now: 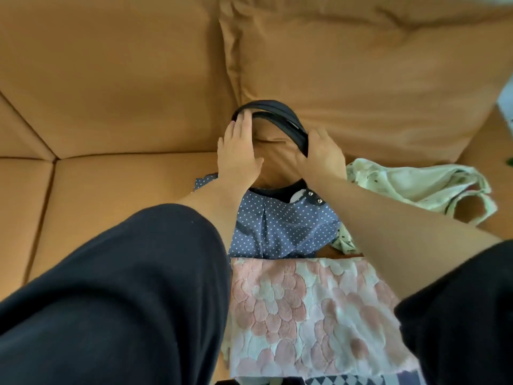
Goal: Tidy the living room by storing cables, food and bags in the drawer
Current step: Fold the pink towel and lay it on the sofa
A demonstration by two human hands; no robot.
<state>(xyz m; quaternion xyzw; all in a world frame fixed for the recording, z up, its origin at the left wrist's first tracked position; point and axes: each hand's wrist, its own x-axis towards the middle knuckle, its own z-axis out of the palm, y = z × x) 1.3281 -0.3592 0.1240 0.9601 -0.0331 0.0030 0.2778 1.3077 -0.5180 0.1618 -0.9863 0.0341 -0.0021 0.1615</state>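
Note:
A blue polka-dot bag lies flat on the orange sofa seat. Its black handles arch up toward the back cushion. My left hand lies flat with straight fingers on the left end of the handles. My right hand curls round the right end of the handles. A pale green patterned tote bag lies crumpled to the right of the blue bag. A pink and white flower-textured cloth bag lies nearest me, overlapping the blue bag's lower edge.
Large orange back cushions rise behind the bags. My dark sleeves fill the lower left and lower right of the view. A strip of black-and-white triangle pattern shows at the bottom edge.

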